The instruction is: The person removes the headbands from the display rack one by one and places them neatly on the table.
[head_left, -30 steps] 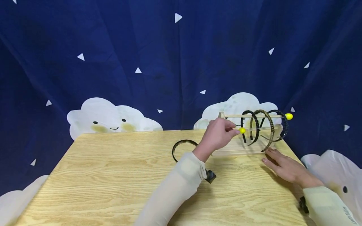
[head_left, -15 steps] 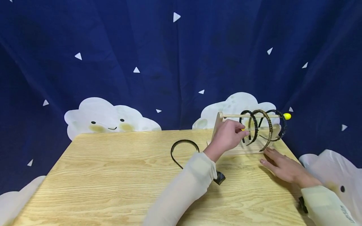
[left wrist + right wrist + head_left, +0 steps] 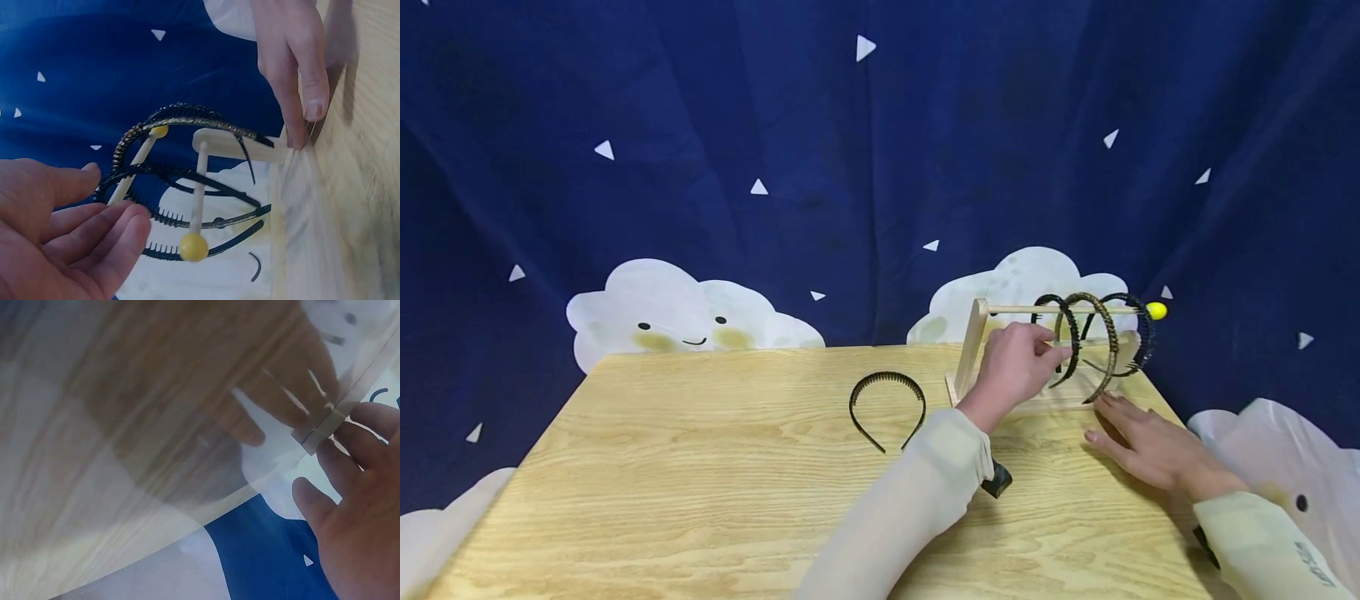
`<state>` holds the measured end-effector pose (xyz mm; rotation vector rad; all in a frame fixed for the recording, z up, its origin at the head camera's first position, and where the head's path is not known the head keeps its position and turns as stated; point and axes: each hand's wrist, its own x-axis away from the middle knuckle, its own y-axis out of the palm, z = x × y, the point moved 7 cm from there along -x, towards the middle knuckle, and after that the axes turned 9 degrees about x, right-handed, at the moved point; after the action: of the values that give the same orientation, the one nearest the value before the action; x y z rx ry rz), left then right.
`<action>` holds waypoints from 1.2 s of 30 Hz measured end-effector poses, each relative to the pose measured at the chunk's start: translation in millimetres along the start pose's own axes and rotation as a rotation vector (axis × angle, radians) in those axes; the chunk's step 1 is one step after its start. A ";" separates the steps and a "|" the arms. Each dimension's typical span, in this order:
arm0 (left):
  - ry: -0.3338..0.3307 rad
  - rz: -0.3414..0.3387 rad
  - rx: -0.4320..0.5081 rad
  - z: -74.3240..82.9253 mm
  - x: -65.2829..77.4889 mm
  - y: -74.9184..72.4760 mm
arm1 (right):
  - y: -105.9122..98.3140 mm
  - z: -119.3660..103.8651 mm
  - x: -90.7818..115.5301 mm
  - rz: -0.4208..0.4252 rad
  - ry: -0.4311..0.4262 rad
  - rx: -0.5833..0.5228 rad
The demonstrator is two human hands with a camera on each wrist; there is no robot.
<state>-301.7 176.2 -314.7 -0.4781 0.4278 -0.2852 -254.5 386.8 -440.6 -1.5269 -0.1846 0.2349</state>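
Observation:
A wooden rack [image 3: 973, 343] with two rods tipped by yellow knobs [image 3: 194, 247] stands at the table's right back. On its rods hang a black headband [image 3: 1074, 337], a bronze braided headband [image 3: 1108, 333] and another dark headband [image 3: 1146, 337]. My left hand [image 3: 1013, 365] is beside the nearest black headband, its thumb apart from its loosely bent fingers; the band's edge shows between them in the left wrist view. My right hand [image 3: 1157, 447] rests flat-fingered against the rack's base, fingertips touching its front right end. Another black toothed headband [image 3: 887, 377] lies alone on the table.
The wooden table [image 3: 700, 467] ends at a dark blue curtain [image 3: 775, 100] printed with white clouds and triangles. A yellow knob [image 3: 1157, 311] sticks out at the rack's upper right. The left forearm crosses the table in front of the loose headband's right side.
My left hand has moved right along the lower rod, past its yellow knob, to the nearest black headband. The loose headband has come fully into view. My right hand stays at the base.

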 end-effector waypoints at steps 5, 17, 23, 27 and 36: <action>0.003 0.088 0.078 -0.6 -3.5 5.0 | 0.9 0.6 1.7 0.015 -0.008 0.003; -0.096 0.185 0.269 -11.4 -8.2 18.2 | -1.4 -1.0 1.3 0.016 -0.002 -0.003; -0.150 0.187 0.375 -15.9 -8.1 27.0 | -1.0 -1.7 1.3 0.014 0.005 -0.005; -0.129 0.199 0.402 -13.7 -7.7 29.8 | -0.8 -2.9 1.5 0.010 0.007 -0.004; -0.151 0.226 0.352 -8.2 -9.2 29.7 | -2.0 -3.2 0.9 0.014 0.007 0.004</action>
<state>-308.6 201.6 -333.1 -0.1035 0.2730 -0.1004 -252.8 383.9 -438.7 -1.5252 -0.1678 0.2405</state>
